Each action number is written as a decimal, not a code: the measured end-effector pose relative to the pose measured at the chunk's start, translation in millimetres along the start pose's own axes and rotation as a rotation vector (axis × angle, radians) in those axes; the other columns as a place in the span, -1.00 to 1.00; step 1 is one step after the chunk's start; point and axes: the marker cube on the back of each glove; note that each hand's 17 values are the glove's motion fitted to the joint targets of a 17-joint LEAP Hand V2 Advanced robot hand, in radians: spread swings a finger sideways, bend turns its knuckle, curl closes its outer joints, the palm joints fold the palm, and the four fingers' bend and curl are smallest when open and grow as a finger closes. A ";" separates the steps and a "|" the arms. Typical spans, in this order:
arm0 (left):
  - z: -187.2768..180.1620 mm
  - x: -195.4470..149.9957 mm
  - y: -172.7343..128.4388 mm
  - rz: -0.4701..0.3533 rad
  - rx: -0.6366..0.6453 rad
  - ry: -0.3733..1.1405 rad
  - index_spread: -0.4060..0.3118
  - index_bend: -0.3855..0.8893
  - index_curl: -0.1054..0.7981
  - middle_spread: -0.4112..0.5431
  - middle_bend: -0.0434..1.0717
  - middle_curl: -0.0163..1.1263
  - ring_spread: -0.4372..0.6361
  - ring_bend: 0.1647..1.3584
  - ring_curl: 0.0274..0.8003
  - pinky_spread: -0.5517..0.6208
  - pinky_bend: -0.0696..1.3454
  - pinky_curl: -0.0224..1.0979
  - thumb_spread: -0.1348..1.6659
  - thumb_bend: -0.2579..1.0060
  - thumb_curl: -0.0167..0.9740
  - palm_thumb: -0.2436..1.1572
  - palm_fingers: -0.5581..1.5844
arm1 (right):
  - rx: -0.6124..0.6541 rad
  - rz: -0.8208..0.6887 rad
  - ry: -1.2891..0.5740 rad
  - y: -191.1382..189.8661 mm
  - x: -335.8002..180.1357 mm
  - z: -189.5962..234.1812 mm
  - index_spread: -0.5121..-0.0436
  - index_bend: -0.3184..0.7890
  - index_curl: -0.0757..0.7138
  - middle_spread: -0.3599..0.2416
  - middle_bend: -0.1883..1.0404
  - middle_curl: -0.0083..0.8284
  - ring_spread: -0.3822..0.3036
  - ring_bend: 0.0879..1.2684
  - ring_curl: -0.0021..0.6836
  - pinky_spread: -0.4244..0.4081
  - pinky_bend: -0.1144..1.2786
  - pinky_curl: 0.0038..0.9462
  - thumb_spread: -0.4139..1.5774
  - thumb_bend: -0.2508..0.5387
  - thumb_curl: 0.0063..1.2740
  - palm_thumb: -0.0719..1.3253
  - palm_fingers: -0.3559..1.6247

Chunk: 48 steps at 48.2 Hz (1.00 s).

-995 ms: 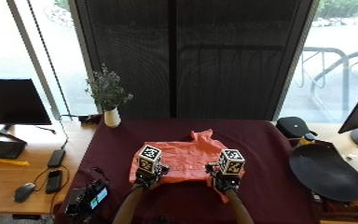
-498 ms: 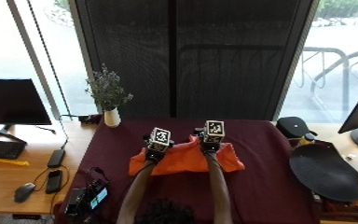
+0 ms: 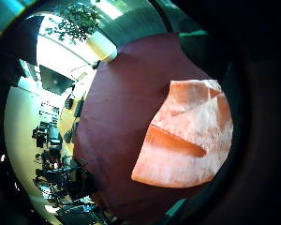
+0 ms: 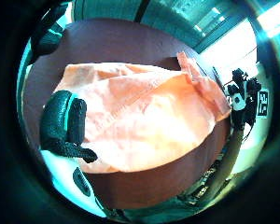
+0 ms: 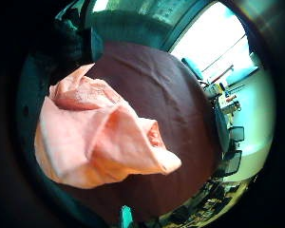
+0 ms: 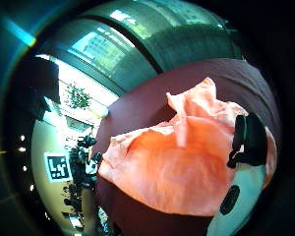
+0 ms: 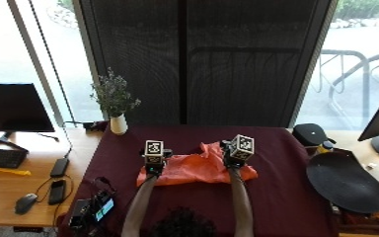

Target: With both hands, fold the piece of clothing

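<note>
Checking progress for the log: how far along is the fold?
Done: the orange garment already lies doubled over into a band across the maroon tablecloth. In hand: the left hand and right hand sit at its two ends; whether they grip is unclear. Left: a bunched flap sticks up at the far edge, so tidying and further folds remain.

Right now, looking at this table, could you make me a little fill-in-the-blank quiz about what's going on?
1. The cloth being folded is ____ in colour.
2. It lies on a table covered in ____ fabric.
3. The white vase at the table's far corner holds a ____.
4. The left hand and the right hand are both at the cloth's ____ edge, seen from the person.

Missing words: orange; dark red; plant; far
</note>
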 end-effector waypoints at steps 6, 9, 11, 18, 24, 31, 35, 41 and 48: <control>-4.7 -7.8 9.3 0.008 0.022 -0.012 -0.10 -0.34 -0.26 -0.56 0.02 -0.07 -0.43 -0.15 0.07 0.23 -0.28 -0.56 0.62 -0.61 -0.35 0.32 0.02 | -0.166 0.112 -0.186 37.8 30.3 -10.5 0.15 -0.32 -0.22 -0.03 -0.37 0.05 -0.11 -0.29 0.21 0.40 -0.11 -0.16 0.63 -0.10 -0.20 0.87 -0.09; -8.9 -9.4 15.6 0.027 0.054 -0.009 -0.09 -0.32 -0.28 -0.53 -0.01 -0.09 -0.40 -0.14 0.06 0.24 -0.27 -0.53 0.61 -0.61 -0.35 0.32 0.02 | -0.237 0.214 -0.248 65.3 55.4 -23.6 0.16 -0.26 -0.23 -0.01 -0.38 0.04 -0.08 -0.30 0.20 0.42 -0.10 -0.17 0.66 -0.07 -0.19 0.88 -0.08; -9.5 -8.6 22.7 0.044 0.041 -0.004 -0.08 -0.29 -0.29 -0.50 -0.06 -0.11 -0.39 -0.13 0.05 0.24 -0.26 -0.52 0.61 -0.61 -0.35 0.31 0.01 | -0.282 0.274 -0.288 87.4 63.1 -42.8 0.17 -0.24 -0.22 0.04 -0.38 0.04 -0.03 -0.32 0.19 0.43 -0.08 -0.16 0.68 -0.06 -0.18 0.87 -0.06; 6.2 0.2 33.5 0.082 0.002 0.005 -0.09 -0.25 -0.30 -0.47 -0.12 -0.13 -0.35 -0.14 0.02 0.24 -0.25 -0.48 0.60 -0.62 -0.34 0.29 0.02 | -0.556 0.542 -0.308 142.9 89.9 -51.8 0.18 -0.29 -0.26 0.19 -0.41 0.02 0.10 -0.29 0.20 0.44 0.00 -0.14 0.69 -0.29 -0.22 0.65 -0.06; 37.4 8.6 25.5 0.098 0.015 -0.022 -0.13 -0.18 -0.26 -0.44 -0.21 -0.16 -0.30 -0.20 -0.02 0.24 -0.25 -0.44 0.60 -0.65 -0.36 0.19 0.00 | -0.490 0.578 -0.304 145.4 109.6 -25.2 0.21 -0.38 -0.35 0.43 -0.51 -0.06 0.21 -0.18 0.26 0.45 0.19 -0.07 0.67 -0.48 -0.28 0.44 -0.20; 69.1 27.3 35.2 0.095 -0.099 0.083 -0.18 -0.02 -0.13 -0.33 -0.38 -0.19 -0.06 -0.47 -0.12 0.28 -0.22 -0.40 0.62 -0.68 -0.44 -0.04 -0.10 | -0.642 0.854 -0.519 152.0 97.4 -10.7 0.20 -0.48 -0.50 0.69 -0.66 -0.26 0.27 0.09 0.36 0.40 0.49 0.02 0.66 -0.40 -0.31 0.40 -0.39; 78.3 32.3 56.2 0.092 -0.319 0.146 -0.20 0.02 -0.05 -0.26 -0.46 -0.20 0.09 -0.56 -0.17 0.32 -0.25 -0.39 0.65 -0.68 -0.51 -0.21 -0.12 | -0.579 0.922 -0.561 147.1 94.1 -1.4 0.14 -0.45 -0.59 0.80 -0.62 -0.37 0.27 0.29 0.42 0.29 0.68 0.06 0.66 -0.35 -0.29 0.47 -0.46; 83.0 33.0 68.3 0.099 -0.518 0.211 -0.21 -0.04 -0.01 -0.18 -0.62 -0.25 0.24 -0.57 -0.22 0.42 -0.28 -0.39 0.66 -0.68 -0.59 -0.45 -0.17 | -0.513 0.822 -0.666 137.9 80.4 0.4 0.18 0.03 -0.44 0.88 -0.60 -0.49 0.14 0.41 0.40 0.07 0.72 0.02 0.66 -0.30 -0.27 0.57 -0.26; 85.3 33.6 67.0 0.106 -0.537 0.206 -0.21 -0.10 0.03 -0.11 -0.65 -0.30 0.33 -0.54 -0.22 0.49 -0.29 -0.39 0.65 -0.64 -0.62 -0.57 -0.21 | -0.470 0.909 -0.636 135.9 87.9 4.7 0.34 0.41 -0.15 0.75 -0.55 -0.53 -0.05 0.24 0.28 -0.26 0.59 -0.09 0.64 -0.32 -0.25 0.61 0.08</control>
